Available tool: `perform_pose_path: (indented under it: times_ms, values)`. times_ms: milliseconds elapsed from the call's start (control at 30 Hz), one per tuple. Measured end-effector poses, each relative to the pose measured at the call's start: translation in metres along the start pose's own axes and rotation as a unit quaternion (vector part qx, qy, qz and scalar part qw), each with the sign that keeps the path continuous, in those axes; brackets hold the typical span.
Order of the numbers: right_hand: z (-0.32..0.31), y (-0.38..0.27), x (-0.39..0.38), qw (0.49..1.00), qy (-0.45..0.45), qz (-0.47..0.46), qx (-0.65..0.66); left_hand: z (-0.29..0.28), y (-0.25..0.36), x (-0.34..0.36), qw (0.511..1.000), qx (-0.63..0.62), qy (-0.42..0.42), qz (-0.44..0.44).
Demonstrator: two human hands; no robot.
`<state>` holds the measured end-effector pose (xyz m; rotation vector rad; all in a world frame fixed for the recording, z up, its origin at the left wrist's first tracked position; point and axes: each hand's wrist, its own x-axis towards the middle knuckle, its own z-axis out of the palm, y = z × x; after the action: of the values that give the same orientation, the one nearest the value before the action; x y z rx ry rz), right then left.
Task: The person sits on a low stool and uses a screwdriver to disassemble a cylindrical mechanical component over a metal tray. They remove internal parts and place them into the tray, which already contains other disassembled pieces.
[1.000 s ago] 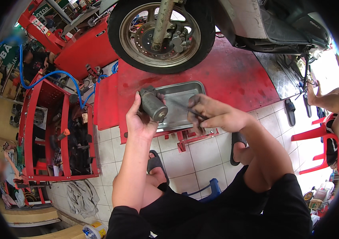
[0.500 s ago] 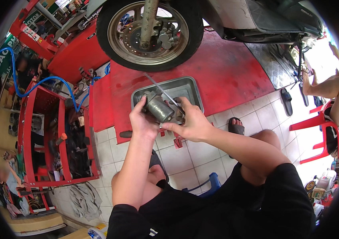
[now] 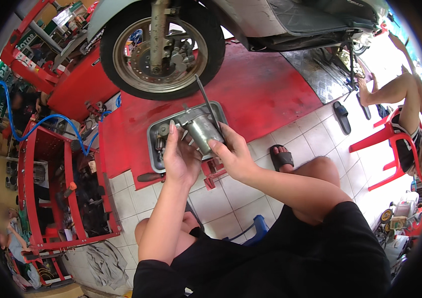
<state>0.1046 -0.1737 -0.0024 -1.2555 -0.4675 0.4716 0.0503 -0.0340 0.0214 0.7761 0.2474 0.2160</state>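
Over the tray, a grey metal starter motor (image 3: pixel 202 133) with a cylindrical body sits tilted between my hands. My left hand (image 3: pixel 181 161) cups it from the left and below with curled fingers, its thumb raised beside the motor's far end. My right hand (image 3: pixel 235 154) presses its thumb on the near end of the body. A long screwdriver (image 3: pixel 205 94) also runs out of the right hand, its shaft pointing up and away along the motor's right side; its handle is mostly hidden. Small metal parts (image 3: pixel 160 141) lie in the metal tray (image 3: pixel 152 159) beneath.
The tray stands on a red lift platform (image 3: pixel 265 84), below a scooter's front wheel (image 3: pixel 161 54). A wooden-handled tool (image 3: pixel 149 177) lies by the tray. On the left stands a red tool cart (image 3: pixel 67 188) with a blue hose (image 3: pixel 47 118). Another person's leg (image 3: pixel 394 92) and red chair (image 3: pixel 389 149) are right.
The screwdriver has swung more upright, and its tip now leans right instead of left. My left thumb has come away from the motor. The whole view has shifted, moving the wheel left.
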Motion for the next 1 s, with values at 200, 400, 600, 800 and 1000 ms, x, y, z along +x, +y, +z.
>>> perform_pose_path:
  times_ms: [200,400,600,800,1000]
  values:
    - [-0.006,0.018,0.006,0.994,0.013,0.004,-0.112,0.005,-0.011,0.013,0.992,-0.067,0.064,-0.082]
    - [-0.023,-0.064,0.011,0.99,0.102,0.001,-0.099,-0.016,-0.005,0.03,0.961,-0.204,0.157,-0.101]
    - [-0.017,-0.147,-0.103,0.803,-0.129,-0.577,0.076,-0.029,-0.011,0.026,0.95,-0.27,0.149,-0.056]
    - [0.023,-0.149,-0.138,0.883,-0.288,-0.342,0.142,-0.032,-0.005,0.028,0.949,-0.236,0.198,-0.069]
    - [0.023,-0.152,-0.134,0.935,-0.21,-0.21,0.193,-0.032,0.001,0.025,0.949,-0.24,0.197,-0.048]
